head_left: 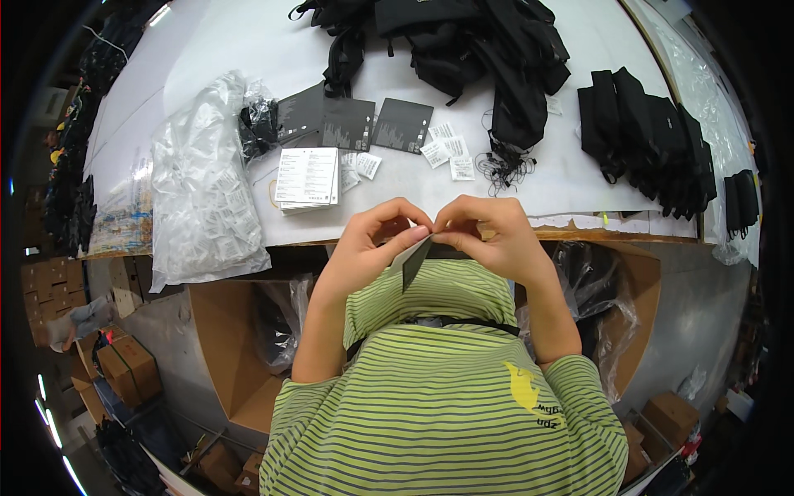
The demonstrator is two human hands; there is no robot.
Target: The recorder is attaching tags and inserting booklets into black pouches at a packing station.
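Both my hands meet in front of my body at the table's near edge. Between the thumb and fingers of my left hand (376, 240) is a dark card tag (413, 266), seen nearly edge-on, with a paler side toward the left. My right hand (494, 238) pinches at the tag's top corner, its fingertips touching those of the left; whatever fine piece it grips there is too small to make out. Just beyond my left hand lies a stack of white printed cards (307, 176). Small white labels (447, 150) are scattered past my fingertips, near black cards (403, 125).
A clear plastic bag of labels (207, 186) hangs over the table's front edge at left. Black bags (463, 50) are heaped at the back, above thin black cords (506, 165). Folded black pouches (645, 140) line the right. Open cardboard boxes (227, 347) stand below the table.
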